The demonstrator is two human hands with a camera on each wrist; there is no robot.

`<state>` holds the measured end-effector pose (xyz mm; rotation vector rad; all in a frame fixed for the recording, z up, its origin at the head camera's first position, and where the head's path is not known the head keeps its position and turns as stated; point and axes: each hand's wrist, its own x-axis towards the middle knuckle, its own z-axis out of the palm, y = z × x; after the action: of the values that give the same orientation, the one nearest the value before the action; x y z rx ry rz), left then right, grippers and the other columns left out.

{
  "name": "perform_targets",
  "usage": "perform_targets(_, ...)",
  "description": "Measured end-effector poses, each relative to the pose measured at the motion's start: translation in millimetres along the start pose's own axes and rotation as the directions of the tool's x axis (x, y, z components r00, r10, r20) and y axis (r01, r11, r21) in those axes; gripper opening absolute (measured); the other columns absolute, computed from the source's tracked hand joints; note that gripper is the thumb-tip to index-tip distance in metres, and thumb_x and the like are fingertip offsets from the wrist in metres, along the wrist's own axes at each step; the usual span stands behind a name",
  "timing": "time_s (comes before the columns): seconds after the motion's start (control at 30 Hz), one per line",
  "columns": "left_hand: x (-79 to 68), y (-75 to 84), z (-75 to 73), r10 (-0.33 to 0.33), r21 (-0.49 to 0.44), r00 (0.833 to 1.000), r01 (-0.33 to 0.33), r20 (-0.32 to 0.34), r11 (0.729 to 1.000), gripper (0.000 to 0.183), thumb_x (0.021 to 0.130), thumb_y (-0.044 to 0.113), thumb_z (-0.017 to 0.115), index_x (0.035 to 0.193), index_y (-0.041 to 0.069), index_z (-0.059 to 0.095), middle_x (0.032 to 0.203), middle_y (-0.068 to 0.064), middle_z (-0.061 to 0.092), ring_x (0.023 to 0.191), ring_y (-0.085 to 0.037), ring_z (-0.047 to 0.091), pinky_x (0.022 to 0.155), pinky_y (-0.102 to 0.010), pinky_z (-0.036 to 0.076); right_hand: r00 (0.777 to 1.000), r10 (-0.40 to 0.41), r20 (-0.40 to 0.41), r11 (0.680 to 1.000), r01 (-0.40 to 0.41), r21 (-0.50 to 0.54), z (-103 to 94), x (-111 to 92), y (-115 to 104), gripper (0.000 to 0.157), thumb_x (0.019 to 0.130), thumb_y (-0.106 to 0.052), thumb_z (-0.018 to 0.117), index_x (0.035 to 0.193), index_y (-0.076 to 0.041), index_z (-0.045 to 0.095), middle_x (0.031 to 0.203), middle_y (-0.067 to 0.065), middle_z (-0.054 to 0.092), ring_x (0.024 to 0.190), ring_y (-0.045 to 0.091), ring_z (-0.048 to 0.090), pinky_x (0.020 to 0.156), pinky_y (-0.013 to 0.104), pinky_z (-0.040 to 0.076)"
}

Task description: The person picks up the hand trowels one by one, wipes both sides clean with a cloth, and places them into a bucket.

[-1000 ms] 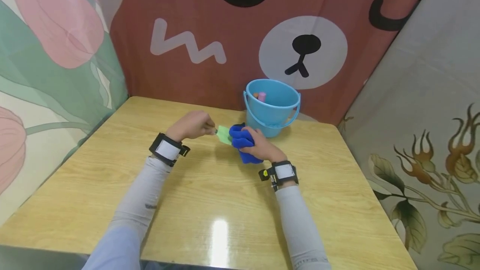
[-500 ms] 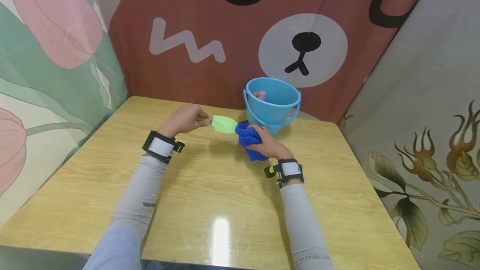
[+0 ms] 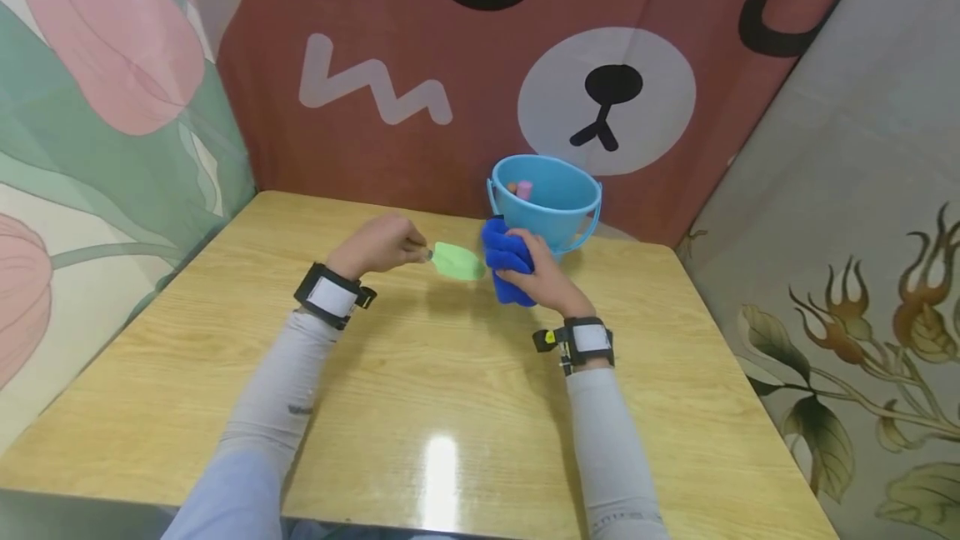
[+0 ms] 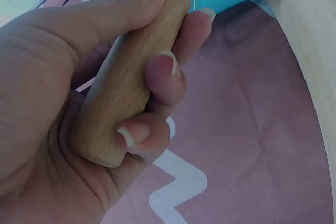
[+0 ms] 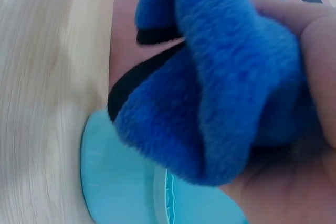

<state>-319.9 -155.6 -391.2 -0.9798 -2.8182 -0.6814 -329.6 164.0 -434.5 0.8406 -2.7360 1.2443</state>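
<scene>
My left hand [image 3: 381, 244] holds a small shovel with a light green blade [image 3: 457, 262], its blade pointing right above the table. In the left wrist view the fingers and thumb wrap round its wooden handle [image 4: 131, 72], and a metal collar shows at the thumb. A bunched blue cloth [image 3: 506, 261] with a black edge is gripped in my right hand [image 3: 553, 282], just right of the blade tip. Fuzzy folds of this cloth fill much of the right wrist view, hiding part of the fingers.
A light blue bucket [image 3: 553, 227] with a handle stands at the back of the wooden table [image 3: 375, 407], right behind the cloth. Inside it show a pink piece [image 3: 524, 190] and an orange one. A bear-printed curtain [image 3: 360, 165] hangs behind the table, with patterned curtains at both sides.
The cloth has slid off the blade towards its tip and now sits apart from it, raised nearer the bucket. More of the green blade shows. The left hand shifted left, then slightly back.
</scene>
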Motion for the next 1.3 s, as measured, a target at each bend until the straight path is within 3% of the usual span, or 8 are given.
perform_targets(0.2, 1.4, 0.9, 4.9, 0.006, -0.009, 1.000, -0.007, -0.008, 1.000, 0.012, 0.092, 0.017, 0.078, 0.099, 0.008, 0.082, 0.091, 0.000, 0.077, 0.076, -0.011, 0.071, 0.071, -0.034, 0.057, 0.998, -0.062, -0.018, 0.997, 0.063, 0.036, 8.7, 2.0, -13.2, 0.061, 0.094, -0.034, 0.074, 0.146, -0.025, 0.043, 0.149, 0.011, 0.042, 0.134, 0.034, 0.044, 0.107, 0.062, 0.040)
perform_targets(0.43, 4.8, 7.5, 9.9, 0.026, 0.001, 1.000, -0.026, 0.003, 1.000, 0.014, 0.091, 0.018, 0.078, 0.100, 0.007, 0.081, 0.094, -0.002, 0.078, 0.084, -0.013, 0.074, 0.076, -0.034, 0.060, 0.997, -0.072, -0.001, 0.997, 0.072, 0.030, 20.5, 3.1, -21.6, 0.065, 0.095, -0.042, 0.072, 0.150, -0.026, 0.042, 0.150, 0.011, 0.043, 0.133, 0.034, 0.047, 0.104, 0.060, 0.044)
perform_targets(0.67, 9.8, 15.1, 14.2, 0.072, 0.029, 0.997, -0.072, 0.009, 0.997, 0.013, 0.091, 0.015, 0.079, 0.099, 0.006, 0.082, 0.093, -0.004, 0.079, 0.083, -0.016, 0.075, 0.076, -0.036, 0.060, 0.993, -0.113, 0.028, 0.993, 0.112, 0.041, 27.2, 6.6, -23.5, 0.062, 0.095, -0.038, 0.072, 0.149, -0.023, 0.045, 0.148, 0.009, 0.048, 0.131, 0.031, 0.051, 0.104, 0.057, 0.046)
perform_targets(0.93, 14.9, 15.3, 18.5, 0.107, 0.038, 0.994, -0.107, 0.019, 0.994, 0.009, 0.089, 0.016, 0.081, 0.095, 0.009, 0.082, 0.086, 0.001, 0.078, 0.075, -0.009, 0.072, 0.070, -0.032, 0.059, 0.988, -0.127, 0.089, 0.985, 0.115, 0.128, 29.3, 8.3, -26.4, 0.052, 0.094, -0.032, 0.075, 0.141, -0.025, 0.054, 0.137, 0.001, 0.058, 0.121, 0.024, 0.059, 0.099, 0.050, 0.051)
perform_targets(1.3, 15.0, 13.0, 21.5, 0.095, 0.052, 0.995, -0.097, 0.037, 0.994, 0.007, 0.090, 0.017, 0.079, 0.091, 0.011, 0.083, 0.083, 0.004, 0.077, 0.072, -0.006, 0.070, 0.068, -0.031, 0.057, 0.986, -0.095, 0.138, 0.995, 0.089, 0.048, 31.3, 8.8, -23.3, 0.052, 0.093, -0.031, 0.076, 0.140, -0.022, 0.055, 0.136, 0.006, 0.057, 0.121, 0.025, 0.058, 0.098, 0.048, 0.051)
